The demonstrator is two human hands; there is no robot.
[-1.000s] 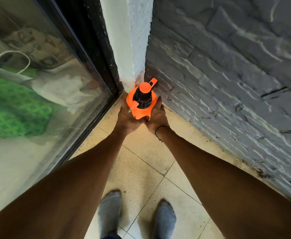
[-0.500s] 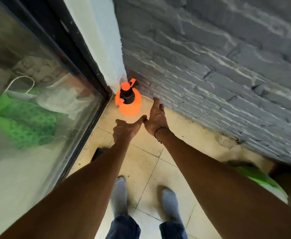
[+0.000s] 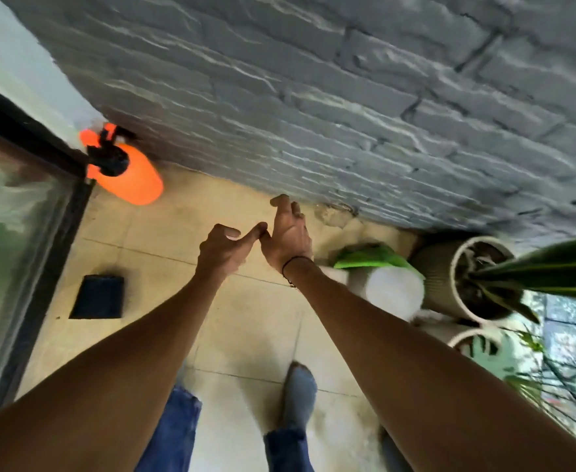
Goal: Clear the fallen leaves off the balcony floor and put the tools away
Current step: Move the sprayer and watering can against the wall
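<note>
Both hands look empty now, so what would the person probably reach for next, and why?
Probably the right hand reaching toward the green-and-white item on the floor by the plant pot. The orange sprayer already stands in the corner, both hands hold nothing, and the left hand is empty too.

Glossy orange plastic sprayer (image 3: 133,180) upper left, rough grey stone-look wall (image 3: 314,97) across the top, smooth matt beige floor tiles (image 3: 245,315), ribbed pot (image 3: 440,274) right

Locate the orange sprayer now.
Head view, upper left: the orange sprayer stands on the floor tiles in the corner between the glass door and grey brick wall.
</note>
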